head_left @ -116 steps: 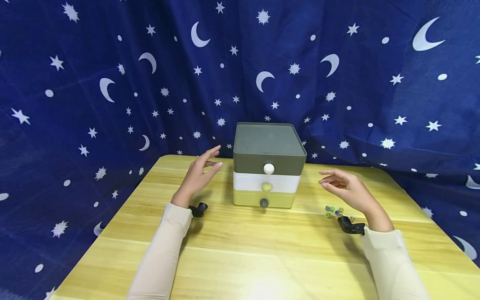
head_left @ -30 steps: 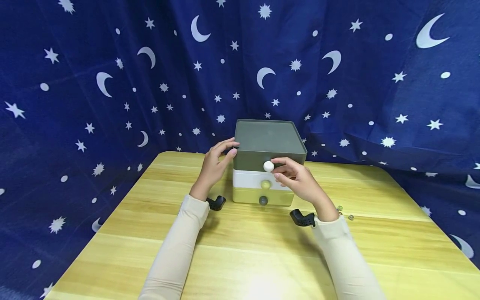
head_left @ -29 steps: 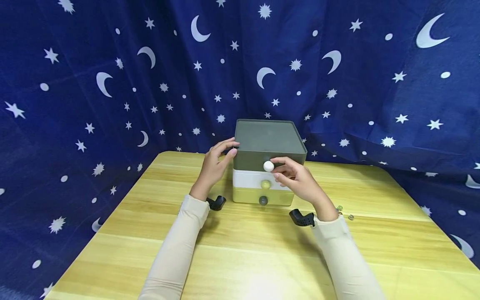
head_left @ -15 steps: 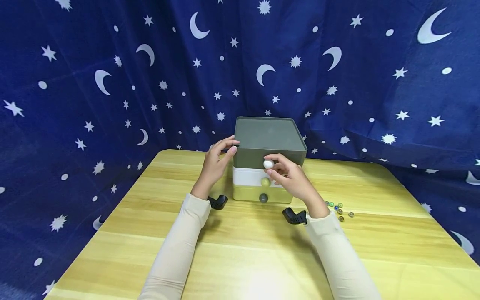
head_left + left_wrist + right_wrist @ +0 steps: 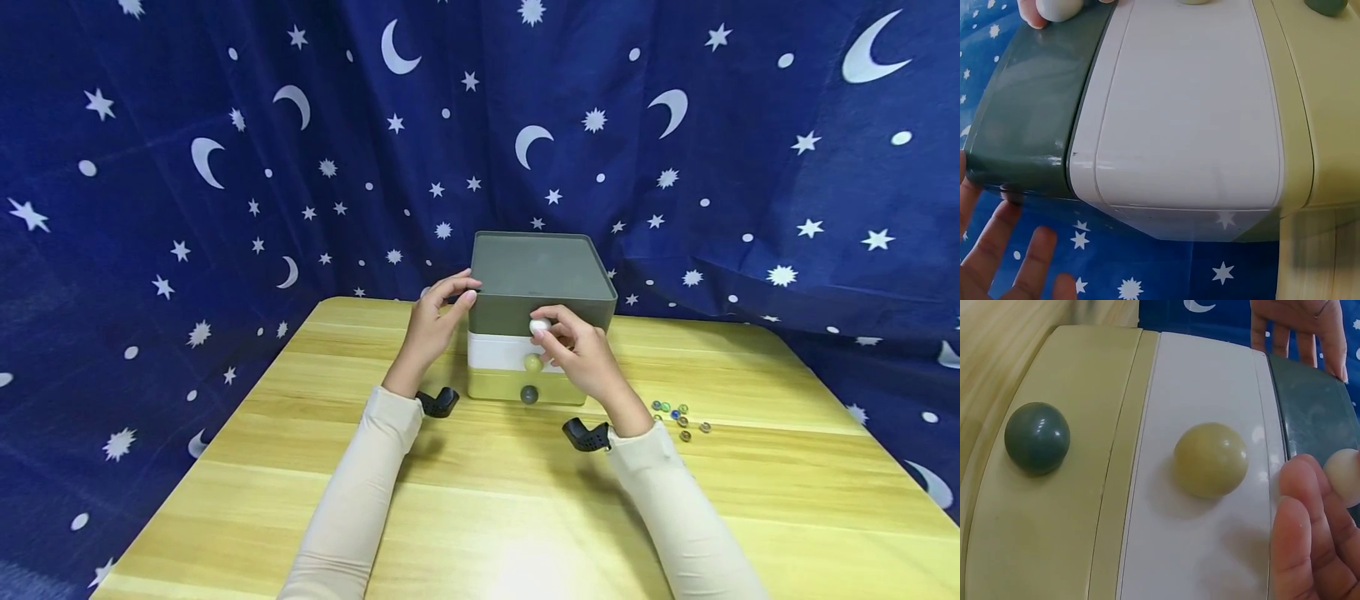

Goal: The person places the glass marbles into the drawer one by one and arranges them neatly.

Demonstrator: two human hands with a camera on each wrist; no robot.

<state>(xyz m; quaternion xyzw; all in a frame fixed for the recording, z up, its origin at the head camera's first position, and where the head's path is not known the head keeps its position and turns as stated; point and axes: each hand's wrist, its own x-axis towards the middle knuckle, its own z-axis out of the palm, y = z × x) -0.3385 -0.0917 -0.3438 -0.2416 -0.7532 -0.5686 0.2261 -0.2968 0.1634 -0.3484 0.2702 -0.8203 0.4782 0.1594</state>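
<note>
A small three-tier drawer box stands at the back of the table, its dark green top tier (image 5: 540, 267) over a white middle tier (image 5: 1185, 112) and a yellow bottom tier (image 5: 1072, 519). My right hand (image 5: 588, 354) pinches the white knob (image 5: 539, 326) on the top tier's front between thumb and index finger. At the box's left side, my left hand (image 5: 431, 329) touches the dark green tier's upper corner, fingers extended and spread. Below the white knob are a yellow knob (image 5: 1210, 459) and a dark green knob (image 5: 1036, 437). All the tiers' fronts look flush.
Several glass marbles (image 5: 675, 414) lie loose on the wooden table (image 5: 465, 500), right of the box and beyond my right forearm. A blue curtain (image 5: 360, 150) with moons and stars hangs close behind the table and along its left side.
Both hands have come inward from beside the box. My left hand has settled at its upper left corner, and my right hand has closed from the knob's side onto the white knob.
</note>
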